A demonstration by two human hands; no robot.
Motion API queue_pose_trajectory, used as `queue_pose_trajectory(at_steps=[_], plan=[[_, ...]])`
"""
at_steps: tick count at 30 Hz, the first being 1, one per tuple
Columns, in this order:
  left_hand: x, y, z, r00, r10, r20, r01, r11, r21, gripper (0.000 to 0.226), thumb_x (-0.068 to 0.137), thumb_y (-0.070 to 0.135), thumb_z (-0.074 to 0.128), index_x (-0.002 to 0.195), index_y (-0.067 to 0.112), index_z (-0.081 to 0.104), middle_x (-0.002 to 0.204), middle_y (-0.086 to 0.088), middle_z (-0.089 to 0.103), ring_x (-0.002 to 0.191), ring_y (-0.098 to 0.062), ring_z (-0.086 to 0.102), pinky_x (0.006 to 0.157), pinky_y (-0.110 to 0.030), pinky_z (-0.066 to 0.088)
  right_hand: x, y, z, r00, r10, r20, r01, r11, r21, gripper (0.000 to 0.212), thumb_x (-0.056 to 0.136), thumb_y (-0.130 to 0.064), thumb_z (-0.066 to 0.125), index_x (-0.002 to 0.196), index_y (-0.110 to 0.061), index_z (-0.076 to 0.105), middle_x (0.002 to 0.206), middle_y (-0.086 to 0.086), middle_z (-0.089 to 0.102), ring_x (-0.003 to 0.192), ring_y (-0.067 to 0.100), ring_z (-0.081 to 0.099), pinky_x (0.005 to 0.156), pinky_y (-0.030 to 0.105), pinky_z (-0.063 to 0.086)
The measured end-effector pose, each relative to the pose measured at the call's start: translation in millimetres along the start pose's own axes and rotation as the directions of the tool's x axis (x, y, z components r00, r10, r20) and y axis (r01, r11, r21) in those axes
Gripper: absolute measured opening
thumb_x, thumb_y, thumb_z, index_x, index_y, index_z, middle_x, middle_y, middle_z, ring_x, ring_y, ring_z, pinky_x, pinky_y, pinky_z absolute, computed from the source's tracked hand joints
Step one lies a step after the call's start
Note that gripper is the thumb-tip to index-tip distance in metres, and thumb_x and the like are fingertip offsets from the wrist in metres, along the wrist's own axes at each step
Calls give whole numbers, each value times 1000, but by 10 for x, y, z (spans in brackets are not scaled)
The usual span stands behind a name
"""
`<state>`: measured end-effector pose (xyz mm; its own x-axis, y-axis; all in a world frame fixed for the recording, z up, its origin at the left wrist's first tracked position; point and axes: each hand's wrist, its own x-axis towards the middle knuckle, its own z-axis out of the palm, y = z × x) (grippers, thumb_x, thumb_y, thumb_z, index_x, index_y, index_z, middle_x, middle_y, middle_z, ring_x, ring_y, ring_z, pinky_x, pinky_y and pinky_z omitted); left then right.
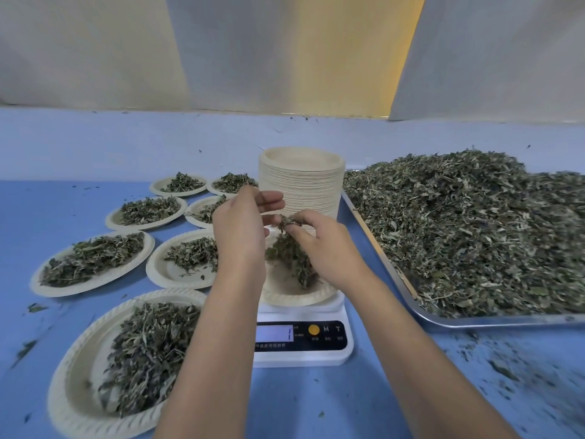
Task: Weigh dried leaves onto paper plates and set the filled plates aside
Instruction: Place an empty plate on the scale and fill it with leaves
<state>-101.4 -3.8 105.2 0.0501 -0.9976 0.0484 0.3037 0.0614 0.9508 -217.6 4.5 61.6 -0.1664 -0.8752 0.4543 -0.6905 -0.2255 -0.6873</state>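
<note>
Seven filled beige paper plates (104,280) at nine o'clock. Right hand (329,248) pinches dried green leaves (288,255) above white digital scale (316,356); left hand (239,226) fingers straight. Risk: crumbs scatter, corrupting reading.

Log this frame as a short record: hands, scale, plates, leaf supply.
left hand: open, fingers extended, above the scale
right hand: pinches clump of dried leaves over plate on scale
scale display: unreadable
filled plates: seven, left of scale
plate stack: empty plates, behind scale
metal tray: heaped dried leaves, right of scale
</note>
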Motion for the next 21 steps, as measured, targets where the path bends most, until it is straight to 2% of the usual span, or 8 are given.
queue_pose_trajectory(at_steps=[2, 5, 7, 11, 14, 17, 19, 21], plan=[[-3, -4, -4, 1000, 2, -1, -2, 1000, 3, 32, 91, 17, 43, 73, 11, 69, 63, 4, 70, 43, -5, 51, 53, -23, 35, 4, -12, -6, 999, 35, -37, -33, 998, 47, 16, 96, -22, 55, 99, -13, 67, 83, -7, 64, 83, 11, 56, 63, 10, 38], [-3, -17, -2, 1000, -2, 8, 2, 1000, 12, 32, 91, 18, 42, 74, 11, 69, 65, 4, 71, 45, -5, 52, 54, -24, 35, 15, -26, -11, 994, 70, -89, -62, 993, 96, 18, 95, -22, 55, 95, -10, 68, 89, 5, 70, 89, 20, 63, 79, 32, 48], [3, -22, 2, 1000, -3, 11, 3, 1000, 20, 32, 91, 19, 43, 73, 12, 69, 65, 4, 71, 45, -5, 52, 53, -23, 35, 29, -44, -29, 987, 91, -129, -68, 982, 174, 17, 95, -21, 55, 92, -10, 68, 90, 7, 71, 92, 22, 65, 85, 42, 49], [29, -27, -6, 1000, -5, 5, 5, 1000, 7, 32, 91, 19, 43, 71, 13, 68, 63, 5, 70, 44, -4, 52, 52, -23, 35, 41, -54, -75, 978, 114, -175, -66, 964, 259, 14, 95, -18, 54, 88, -23, 65, 92, 1, 73, 92, 19, 66, 89, 45, 49], [48, -32, -27, 1000, -8, -9, 8, 1000, 0, 32, 90, 19, 43, 71, 12, 68, 63, 5, 71, 45, -6, 52, 52, -23, 35, 28, -48, -103, 976, 114, -183, -62, 962, 264, 14, 95, -19, 54, 91, -16, 67, 92, 9, 71, 93, 26, 64, 89, 47, 48], [69, -48, -45, 1000, -28, -10, 28, 1000, 7, 31, 91, 18, 43, 75, 11, 69, 67, 4, 71, 50, -7, 54, 52, -22, 37, 34, -36, -134, 978, 92, -189, -42, 967, 253, 15, 95, -21, 55, 96, -11, 68, 87, 7, 69, 85, 19, 62, 80, 35, 48], [79, -59, -48, 999, -47, 20, 46, 999, 26, 27, 94, 18, 43, 88, 11, 68, 81, -1, 71, 59, -8, 59, 54, -20, 44, 29, -36, -154, 979, 62, -194, -16, 973, 231, 13, 95, -20, 57, 96, -14, 68, 75, -9, 63, 69, -1, 56, 67, 19, 42], [82, -78, -50, 994, -45, 95, 40, 997, 63, 19, 97, 21, 47, 104, 14, 63, 95, -2, 67, 73, -11, 65, 59, -19, 54, 13, -51, -164, 981, 14, -193, 19, 985, 172, 11, 94, -20, 58, 97, -18, 68, 76, -20, 59, 71, -11, 53, 65, 6, 37]])
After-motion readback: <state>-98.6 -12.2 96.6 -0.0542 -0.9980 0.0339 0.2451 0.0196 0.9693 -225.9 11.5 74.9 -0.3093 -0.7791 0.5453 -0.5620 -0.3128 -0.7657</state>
